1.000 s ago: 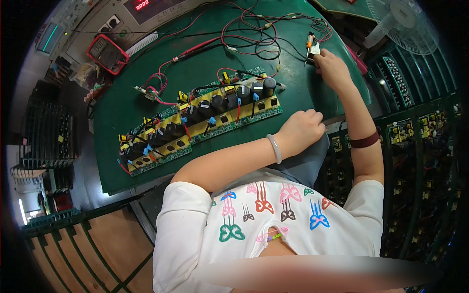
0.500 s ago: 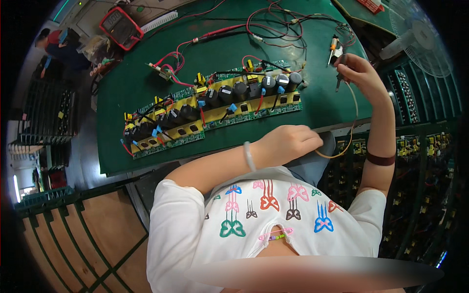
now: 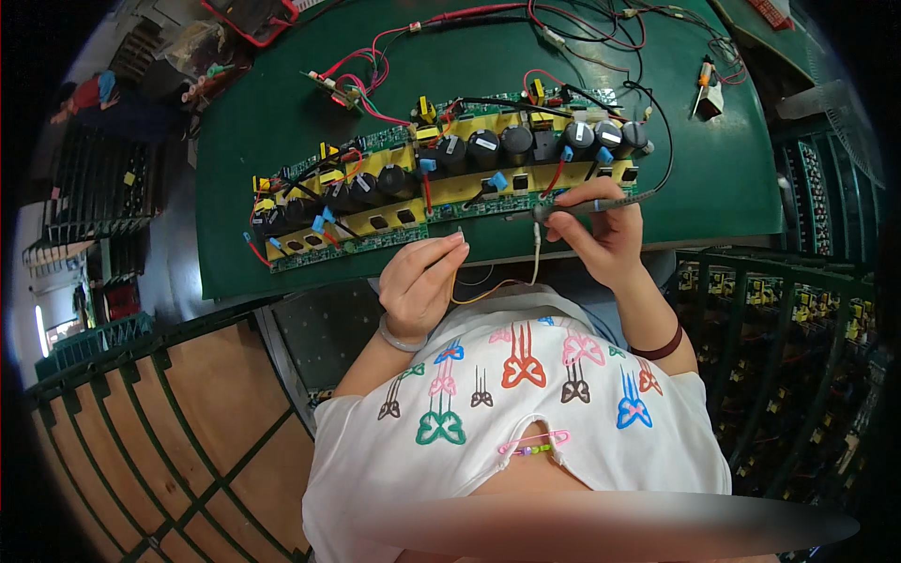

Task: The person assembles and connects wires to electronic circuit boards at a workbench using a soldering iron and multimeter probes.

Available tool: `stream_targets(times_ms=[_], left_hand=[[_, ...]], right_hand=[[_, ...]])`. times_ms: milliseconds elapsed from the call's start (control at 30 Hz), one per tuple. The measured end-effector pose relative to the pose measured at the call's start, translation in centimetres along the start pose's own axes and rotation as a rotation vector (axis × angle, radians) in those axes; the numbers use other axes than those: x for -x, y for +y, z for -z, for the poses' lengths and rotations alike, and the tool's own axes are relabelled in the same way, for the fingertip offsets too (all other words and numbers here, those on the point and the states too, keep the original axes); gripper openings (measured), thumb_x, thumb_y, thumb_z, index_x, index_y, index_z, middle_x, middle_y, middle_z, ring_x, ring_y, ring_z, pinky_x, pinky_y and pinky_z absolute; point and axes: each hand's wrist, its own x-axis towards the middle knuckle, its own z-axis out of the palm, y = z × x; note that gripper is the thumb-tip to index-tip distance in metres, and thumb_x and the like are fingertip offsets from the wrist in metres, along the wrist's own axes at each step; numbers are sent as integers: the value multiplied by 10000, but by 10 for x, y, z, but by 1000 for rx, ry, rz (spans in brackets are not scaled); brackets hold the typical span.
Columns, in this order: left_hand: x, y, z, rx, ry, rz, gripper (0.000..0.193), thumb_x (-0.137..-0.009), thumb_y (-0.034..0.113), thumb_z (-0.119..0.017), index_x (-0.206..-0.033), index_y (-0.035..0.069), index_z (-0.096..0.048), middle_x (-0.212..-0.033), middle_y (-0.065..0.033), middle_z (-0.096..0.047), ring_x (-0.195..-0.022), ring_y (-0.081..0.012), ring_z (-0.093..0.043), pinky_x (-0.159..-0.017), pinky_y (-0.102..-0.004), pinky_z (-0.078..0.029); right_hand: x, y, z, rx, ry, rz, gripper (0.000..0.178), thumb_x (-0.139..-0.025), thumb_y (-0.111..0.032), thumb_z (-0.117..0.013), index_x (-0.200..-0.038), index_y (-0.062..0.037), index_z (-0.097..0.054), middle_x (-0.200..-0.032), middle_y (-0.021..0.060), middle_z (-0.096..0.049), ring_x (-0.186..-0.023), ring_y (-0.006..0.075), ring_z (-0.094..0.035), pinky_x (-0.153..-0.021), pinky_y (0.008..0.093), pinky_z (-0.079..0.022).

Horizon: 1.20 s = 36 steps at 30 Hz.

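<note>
Two long circuit boards (image 3: pixel 483 192) lie end to end on the green table, with black cylindrical capacitors, yellow parts, blue-tipped wires and gold strips. In front of them, my right hand (image 3: pixel 605 239) grips a grey pen-shaped probe (image 3: pixel 587 206). Its thin metal tip points left, close to the boards' near edge; I cannot tell whether it touches. A black cable runs from its back end. My left hand (image 3: pixel 422 281) is closed in a pinch near the table's front edge, on the end of a thin yellowish wire (image 3: pixel 479 298). The wire loops below toward my right hand.
A red-framed meter (image 3: pixel 251 17) is cut off at the upper left. Red and black leads (image 3: pixel 469 14) tangle along the back, one joined to a small board (image 3: pixel 335 89). An orange-handled screwdriver (image 3: pixel 703 83) lies at right. Racks (image 3: pixel 788 347) of boards stand beside the table.
My right hand has come from the table's far right to the boards' near edge, now with the probe in it. My left hand has moved left with the wire. The view has shifted.
</note>
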Motion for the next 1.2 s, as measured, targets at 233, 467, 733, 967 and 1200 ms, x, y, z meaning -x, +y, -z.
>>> stream_targets(times_ms=[233, 467, 733, 967, 1200], left_hand=[[-5, -10, -11, -90, 9, -79, 271, -674, -24, -761, -934, 52, -764, -1006, -52, -751, -645, -167, -568, -559, -267, -446], [2, -17, -17, -153, 40, -84, 227, -714, 5, -807, -921, 81, -754, -1026, -32, -754, -583, -142, -492, -524, -259, -394], [6, -18, -21, -211, 23, -110, 221, -724, 12, -802, -925, 88, -750, -1012, -20, -748, -589, -146, -503, -534, -273, -387], [6, -20, -23, -202, 21, -111, 230, -731, 10, -802, -940, 87, -744, -1017, -20, -738, -604, -151, -515, -550, -284, -392], [2, -21, -21, -202, 40, -112, 251, -728, 2, -798, -951, 91, -722, -1031, -28, -729, -617, -160, -535, -556, -297, -405]], right_hand=[[2, 21, -6, 536, 57, 219, 178, -824, -33, -780, -941, 5, -652, -823, 95, -699, -674, 148, -680, -578, 255, -519], [3, 22, -5, 499, 61, 135, 187, -805, -45, -788, -944, -6, -669, -827, 114, -706, -665, 200, -683, -590, 278, -523], [-5, 11, -6, 551, -133, 215, 181, -819, -19, -755, -975, -16, -663, -844, 139, -707, -678, 245, -692, -581, 303, -532], [-7, 12, -7, 604, -160, 249, 171, -830, 2, -733, -987, 0, -664, -875, 145, -709, -687, 231, -694, -590, 297, -535], [-11, 8, -10, 617, -174, 178, 178, -819, 10, -735, -980, -12, -662, -867, 149, -702, -706, 283, -694, -602, 335, -539]])
